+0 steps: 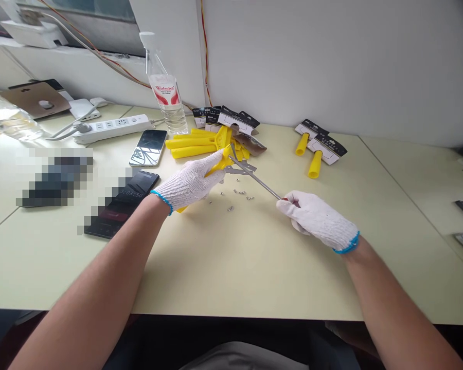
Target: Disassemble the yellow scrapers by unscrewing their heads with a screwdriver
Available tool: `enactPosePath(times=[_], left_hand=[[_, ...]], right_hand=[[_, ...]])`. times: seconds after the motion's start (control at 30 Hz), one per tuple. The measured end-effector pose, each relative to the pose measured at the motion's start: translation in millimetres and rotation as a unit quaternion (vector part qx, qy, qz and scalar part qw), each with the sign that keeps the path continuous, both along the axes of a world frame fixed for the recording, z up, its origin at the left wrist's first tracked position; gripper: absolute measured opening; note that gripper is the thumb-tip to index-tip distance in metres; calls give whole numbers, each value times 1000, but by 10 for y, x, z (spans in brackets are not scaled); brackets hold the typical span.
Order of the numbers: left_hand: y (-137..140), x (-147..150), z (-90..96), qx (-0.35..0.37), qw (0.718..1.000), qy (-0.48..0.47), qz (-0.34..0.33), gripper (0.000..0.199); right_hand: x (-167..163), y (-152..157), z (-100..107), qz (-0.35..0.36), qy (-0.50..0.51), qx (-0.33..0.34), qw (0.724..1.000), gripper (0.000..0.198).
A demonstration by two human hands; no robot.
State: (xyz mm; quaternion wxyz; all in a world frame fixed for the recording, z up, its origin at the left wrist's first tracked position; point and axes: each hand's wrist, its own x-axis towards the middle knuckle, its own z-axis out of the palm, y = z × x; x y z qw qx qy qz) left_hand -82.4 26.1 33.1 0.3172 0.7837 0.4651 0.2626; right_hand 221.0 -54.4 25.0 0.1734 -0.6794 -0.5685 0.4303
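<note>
My left hand (191,180), in a white knit glove with a blue cuff, is closed around a yellow-handled tool (220,163) with thin metal blades at its end. My right hand (318,213), gloved the same way, grips a screwdriver (260,182). Its long steel shaft points up and left, and the tip meets the yellow head of the tool. Most of the screwdriver's handle is hidden in the glove, with a bit of red showing. Several small metal screws or nuts (239,192) lie scattered on the table (254,267) below the tool.
Behind my left hand is a pile of yellow-handled tools (191,146) with black-and-white cards (237,119). Two yellow handles (315,164) with cards lie right of it. A water bottle (165,92), power strip (113,127) and phones (148,147) stand or lie left, near the wall.
</note>
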Motion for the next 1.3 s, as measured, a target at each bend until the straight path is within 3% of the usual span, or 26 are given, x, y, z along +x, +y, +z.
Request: enactPosePath(times=[0.13,0.3,0.4,0.5,0.6,0.73,0.83,0.97,1.07,1.2,1.3], left_hand=[[5,-7,1,24,999,13,-19,12],[-5,-8,24,19,999,13,-24,14],[-8,-5,32,21,1000,11,-19,13],[-2,-5,17,20,999,13,-21,11],[17,-9,-14,30,999,11,-25,11],[35,-15,-37,35,999,7,-20,12],[35,-15,-38,22,1000,11,-8,12],[34,-16,-37,16,1000,6,-15,13],[31,-17,-31,17,1000,-1,-17,14],[24,-12,-23,16,1000,-5,-17,14],[18,-3,-22,7,1000,-7,-12,15]], right_hand=[[2,-18,1,-15,94,-29,995,74],[-1,13,36,-19,49,22,998,59],[-32,-20,106,4,1,9,1000,54],[-36,-48,108,10,46,-11,999,58],[-17,-20,43,-31,88,-33,995,62],[-20,30,19,-27,23,20,999,51],[-32,13,73,-33,-37,11,999,46],[-22,-26,93,1,54,-25,998,56],[-21,-15,56,-23,100,-43,994,59],[-43,12,41,-27,25,3,999,47],[-41,-2,49,-8,-45,1,999,45]])
